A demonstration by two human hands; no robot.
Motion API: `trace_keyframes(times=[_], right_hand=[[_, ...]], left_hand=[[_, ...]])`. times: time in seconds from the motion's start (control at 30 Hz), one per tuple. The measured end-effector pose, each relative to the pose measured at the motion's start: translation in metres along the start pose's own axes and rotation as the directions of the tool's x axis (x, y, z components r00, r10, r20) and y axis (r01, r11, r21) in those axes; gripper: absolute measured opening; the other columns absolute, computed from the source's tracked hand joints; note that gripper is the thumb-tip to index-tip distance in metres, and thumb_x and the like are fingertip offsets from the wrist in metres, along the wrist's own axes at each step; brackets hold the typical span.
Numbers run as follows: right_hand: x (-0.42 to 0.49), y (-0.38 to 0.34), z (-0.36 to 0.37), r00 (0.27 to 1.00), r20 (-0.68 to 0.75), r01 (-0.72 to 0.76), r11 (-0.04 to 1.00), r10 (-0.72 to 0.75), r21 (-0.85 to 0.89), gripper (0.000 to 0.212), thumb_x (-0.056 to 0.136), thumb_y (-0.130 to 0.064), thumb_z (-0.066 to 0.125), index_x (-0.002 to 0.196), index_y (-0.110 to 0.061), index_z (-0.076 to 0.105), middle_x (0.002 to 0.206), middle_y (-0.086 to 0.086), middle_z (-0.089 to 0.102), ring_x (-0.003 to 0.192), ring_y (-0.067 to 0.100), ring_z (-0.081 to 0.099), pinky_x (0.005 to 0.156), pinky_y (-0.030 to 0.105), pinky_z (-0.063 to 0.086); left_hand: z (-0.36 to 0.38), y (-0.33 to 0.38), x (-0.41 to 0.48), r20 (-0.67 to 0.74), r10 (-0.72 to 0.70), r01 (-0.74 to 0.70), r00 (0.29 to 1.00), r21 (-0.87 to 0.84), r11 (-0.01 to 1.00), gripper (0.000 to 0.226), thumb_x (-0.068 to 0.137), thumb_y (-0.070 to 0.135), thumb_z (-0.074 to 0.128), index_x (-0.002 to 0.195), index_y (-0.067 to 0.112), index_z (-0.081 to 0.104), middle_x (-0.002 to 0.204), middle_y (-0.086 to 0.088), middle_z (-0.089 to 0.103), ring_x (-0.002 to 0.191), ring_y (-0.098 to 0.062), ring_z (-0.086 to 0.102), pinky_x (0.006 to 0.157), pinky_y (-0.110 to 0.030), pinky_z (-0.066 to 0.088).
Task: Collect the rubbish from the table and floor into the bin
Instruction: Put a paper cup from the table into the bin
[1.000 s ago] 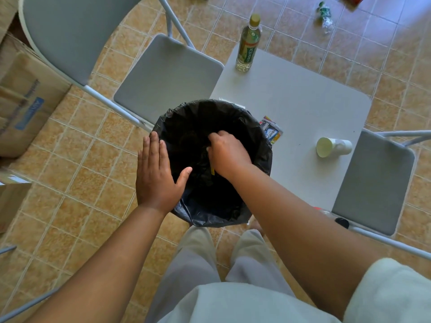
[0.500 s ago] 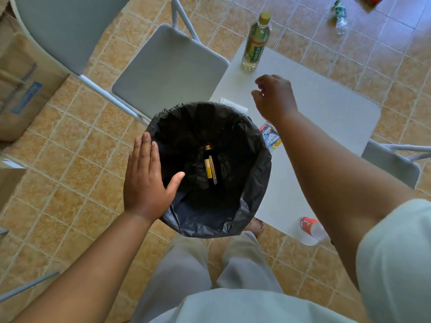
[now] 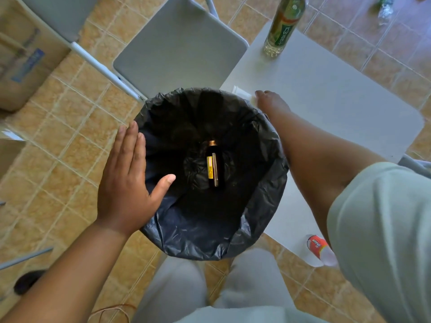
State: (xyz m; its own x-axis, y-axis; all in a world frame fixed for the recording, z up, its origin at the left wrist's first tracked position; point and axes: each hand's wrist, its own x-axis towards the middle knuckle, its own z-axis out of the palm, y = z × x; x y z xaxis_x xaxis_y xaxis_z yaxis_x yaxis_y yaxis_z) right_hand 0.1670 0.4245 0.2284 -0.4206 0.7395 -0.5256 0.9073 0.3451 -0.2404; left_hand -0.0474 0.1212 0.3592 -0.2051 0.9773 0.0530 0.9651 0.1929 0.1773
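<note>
Reaching forward, the right hand (image 3: 271,102) seems to touch a small flat white packet (image 3: 241,91) at the edge of the grey tabletop (image 3: 326,108); its fingers are turned away, so I cannot tell whether they pinch it yet. The left hand (image 3: 126,183), flat and straight-fingered, rests against the black-lined round bin (image 3: 210,243). Pinch the packet's near end firmly, then release over the liner's middle, above the dark brown bottle (image 3: 215,164).

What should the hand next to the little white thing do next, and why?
Probably pinch the small white item at the table edge with the right hand and lift it over the bin. That hand is right beside it, the bin stands open just next to it, and the left hand rests flat on its rim.
</note>
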Motion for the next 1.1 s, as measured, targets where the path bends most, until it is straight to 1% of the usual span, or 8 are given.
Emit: trace_keyframes(times=[0.17,0.33,0.5,0.6,0.7,0.83,0.97,1.1], right_hand=[[-0.014,0.001,0.007,0.998,-0.064,0.018,0.999,-0.016,0.035,0.032,0.095,-0.011,0.051,0.125,0.001,0.05,0.12,0.023,0.053,0.113,0.038,0.052,0.093,0.046,0.047],[-0.057,0.005,-0.014,0.966,-0.245,-0.027,0.973,0.085,0.228,0.043,0.09,-0.024,0.064,0.127,-0.007,0.052,0.118,0.016,0.055,0.11,0.036,0.051,0.089,0.041,0.043],[-0.139,-0.004,-0.061,0.823,-0.536,0.08,0.897,0.186,0.434,0.053,0.083,-0.028,0.071,0.13,-0.01,0.056,0.118,0.011,0.06,0.105,0.028,0.056,0.088,0.034,0.046],[-0.194,-0.027,-0.08,0.732,-0.651,0.225,0.832,0.199,0.508,0.055,0.083,-0.029,0.072,0.132,-0.01,0.056,0.117,0.008,0.063,0.1,0.019,0.06,0.077,0.029,0.055],[-0.246,-0.065,-0.073,0.714,-0.681,0.25,0.85,0.162,0.464,0.055,0.082,-0.036,0.072,0.13,-0.013,0.058,0.114,0.003,0.066,0.098,0.017,0.061,0.078,0.028,0.054],[-0.283,-0.109,-0.028,0.807,-0.577,0.156,0.895,0.128,0.417,0.059,0.077,-0.037,0.078,0.127,-0.01,0.061,0.111,0.005,0.067,0.104,0.024,0.059,0.089,0.031,0.048],[-0.29,-0.127,0.018,0.881,-0.472,0.107,0.98,-0.016,0.167,0.065,0.079,-0.043,0.075,0.129,-0.006,0.06,0.121,0.009,0.067,0.121,0.031,0.054,0.102,0.041,0.042],[-0.284,-0.125,0.035,0.839,-0.535,0.106,0.994,-0.097,-0.015,0.062,0.086,-0.049,0.062,0.134,-0.01,0.058,0.137,0.008,0.058,0.136,0.03,0.042,0.112,0.046,0.032]], left_hand=[[0.0,0.001,0.0,0.001,-0.009,0.009,1.0,0.001,1.0,0.085,0.093,0.056,0.045,0.15,-0.002,0.022,0.161,-0.014,0.013,0.149,-0.029,0.008,0.119,-0.044,0.019],[-0.002,0.002,0.001,0.006,-0.015,0.015,1.0,-0.003,1.0,0.085,0.093,0.057,0.043,0.149,-0.003,0.023,0.161,-0.015,0.013,0.149,-0.028,0.008,0.119,-0.046,0.02],[-0.007,0.002,0.001,0.028,-0.011,0.012,1.0,-0.019,1.0,0.084,0.092,0.055,0.045,0.148,-0.004,0.024,0.161,-0.017,0.014,0.149,-0.029,0.007,0.118,-0.047,0.02],[-0.005,0.003,0.002,0.056,-0.036,0.037,0.998,-0.021,0.999,0.083,0.093,0.055,0.043,0.149,-0.003,0.023,0.161,-0.017,0.013,0.149,-0.029,0.005,0.119,-0.047,0.019],[-0.01,0.004,0.002,0.1,-0.029,0.031,0.995,-0.02,0.999,0.083,0.094,0.055,0.041,0.15,-0.003,0.02,0.161,-0.017,0.011,0.15,-0.029,0.004,0.119,-0.048,0.017],[-0.014,0.003,0.002,0.14,-0.025,0.026,0.99,-0.004,1.0,0.081,0.096,0.052,0.041,0.15,-0.003,0.018,0.162,-0.017,0.007,0.15,-0.029,0.0,0.119,-0.047,0.016],[-0.014,0.003,0.002,0.139,-0.018,0.021,0.99,-0.021,1.0,0.079,0.096,0.049,0.041,0.15,-0.003,0.018,0.161,-0.018,0.007,0.15,-0.029,0.0,0.12,-0.046,0.013],[-0.014,0.004,0.003,0.13,-0.011,0.016,0.991,-0.039,0.999,0.077,0.095,0.048,0.04,0.149,-0.005,0.022,0.16,-0.019,0.011,0.149,-0.031,0.004,0.119,-0.047,0.015]])
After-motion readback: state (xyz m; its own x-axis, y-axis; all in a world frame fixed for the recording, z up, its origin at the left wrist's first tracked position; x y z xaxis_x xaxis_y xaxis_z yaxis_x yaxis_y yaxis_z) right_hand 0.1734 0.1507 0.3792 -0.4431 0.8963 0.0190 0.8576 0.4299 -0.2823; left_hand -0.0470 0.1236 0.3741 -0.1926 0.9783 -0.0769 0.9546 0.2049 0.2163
